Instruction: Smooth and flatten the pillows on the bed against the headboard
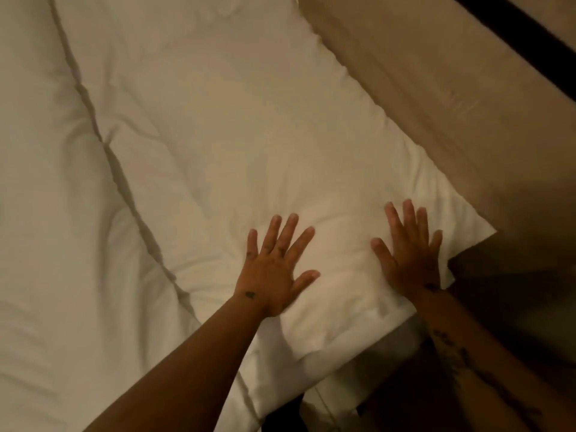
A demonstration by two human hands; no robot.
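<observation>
A long white pillow [237, 145] lies diagonally across the bed, its right edge against the beige padded headboard [436, 88]. My left hand [274, 266] rests flat on the pillow's near end, fingers spread, palm down. On the same end, close to the corner by the headboard, my right hand [411, 247] also presses flat with fingers apart. Neither hand holds anything. The pillow's surface shows soft wrinkles around the hands.
A white duvet [46, 229] covers the bed to the left of the pillow, with a fold line running along the pillow's edge. A dark strip [530, 29] crosses the wall at the top right. The bed's near edge [330, 397] drops into dark shadow at the bottom right.
</observation>
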